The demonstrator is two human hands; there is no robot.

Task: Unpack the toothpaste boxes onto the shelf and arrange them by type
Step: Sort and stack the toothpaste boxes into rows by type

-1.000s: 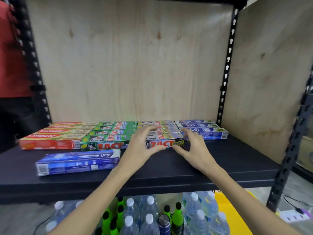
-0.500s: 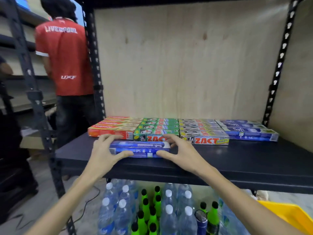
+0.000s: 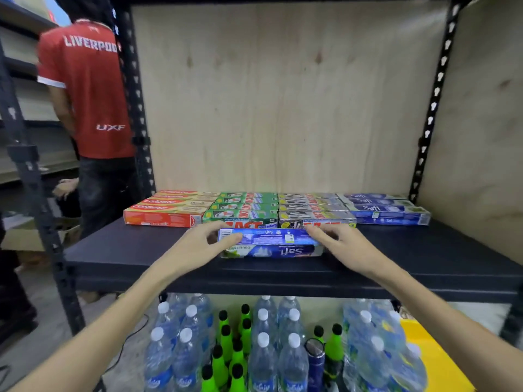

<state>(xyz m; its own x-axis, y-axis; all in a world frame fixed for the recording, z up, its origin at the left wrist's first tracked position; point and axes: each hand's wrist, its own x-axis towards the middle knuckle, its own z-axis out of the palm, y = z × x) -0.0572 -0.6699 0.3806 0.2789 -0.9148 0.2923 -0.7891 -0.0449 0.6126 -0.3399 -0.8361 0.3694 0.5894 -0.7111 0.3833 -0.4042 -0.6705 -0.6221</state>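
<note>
While hands (image 3: 271, 244) grip glossy rectangular Safi box (image 3: 268, 244), cardboard rows behind.

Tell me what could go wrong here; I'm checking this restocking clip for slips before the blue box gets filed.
1. The Safi box, held at its ends by the left hand and right hand, sits before the Zact rows, not the Safi row; it might get misfiled.
2. Sliding it right could nudge the front Zact boxes askew.
</note>
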